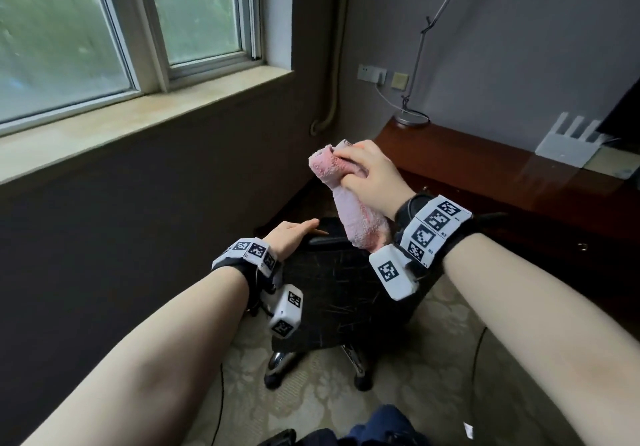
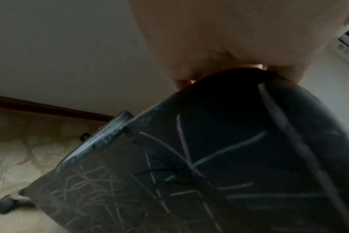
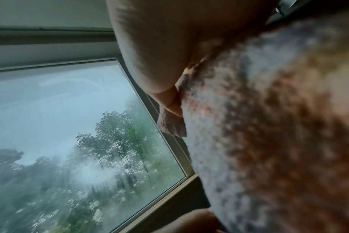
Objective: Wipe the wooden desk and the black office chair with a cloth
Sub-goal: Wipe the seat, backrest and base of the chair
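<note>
No brand name or readable word shows anywhere; the only printing is the black-and-white square code tags on the two wristbands and their white camera blocks. Nearest, the left hand (image 1: 290, 238) lies with straight fingers flat on the top edge of the scratched black office chair (image 1: 341, 293), its grip spread and holding nothing; the left wrist view shows the palm pressed on the rounded rim of the backrest (image 2: 219, 157). The right hand (image 1: 372, 175) is raised above the chair, its grip curled tight round one pink terry cloth (image 1: 349, 210), which hangs down towards the backrest; whether it touches cannot be told. Two chrome chair legs with castors stand on pale patterned carpet (image 1: 433, 341), with open floor on both sides. Beyond, to the right, one dark reddish wooden tabletop (image 1: 485, 161) carries one metal lamp base (image 1: 412, 118) at its near corner and a white slotted stand (image 1: 571, 139). One stone windowsill (image 1: 138, 123) runs left.
</note>
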The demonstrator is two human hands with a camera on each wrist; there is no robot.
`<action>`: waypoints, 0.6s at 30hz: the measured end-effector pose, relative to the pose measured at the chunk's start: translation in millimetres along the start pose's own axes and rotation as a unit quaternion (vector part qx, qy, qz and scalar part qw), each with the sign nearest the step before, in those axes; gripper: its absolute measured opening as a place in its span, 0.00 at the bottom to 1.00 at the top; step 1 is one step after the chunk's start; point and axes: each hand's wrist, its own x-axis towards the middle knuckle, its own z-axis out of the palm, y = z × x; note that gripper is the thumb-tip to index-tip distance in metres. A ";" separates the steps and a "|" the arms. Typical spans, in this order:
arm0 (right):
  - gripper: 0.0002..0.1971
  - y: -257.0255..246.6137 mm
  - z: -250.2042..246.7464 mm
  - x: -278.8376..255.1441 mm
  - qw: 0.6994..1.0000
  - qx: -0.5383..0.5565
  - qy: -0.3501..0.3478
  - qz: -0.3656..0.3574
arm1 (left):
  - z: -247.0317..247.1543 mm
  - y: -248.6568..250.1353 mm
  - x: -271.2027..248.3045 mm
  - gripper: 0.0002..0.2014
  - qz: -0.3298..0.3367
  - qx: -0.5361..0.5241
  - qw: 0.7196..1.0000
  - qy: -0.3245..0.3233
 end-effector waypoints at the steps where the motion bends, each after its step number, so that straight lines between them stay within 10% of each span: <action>1: 0.23 6.3 -0.8 0.2 1.000 0.000 -0.003 -0.005 | 2.7 1.7 0.8 0.16 -0.004 -0.011 1.000 0.003; 12: 0.23 47.0 -2.5 -42.8 0.979 -0.019 0.008 -0.203 | 49.4 -10.5 15.7 0.17 0.003 -0.160 0.981 0.108; 18: 0.23 65.1 6.2 -83.4 0.937 -0.113 0.151 -0.294 | 80.8 -26.1 4.4 0.19 0.083 -0.207 0.945 0.238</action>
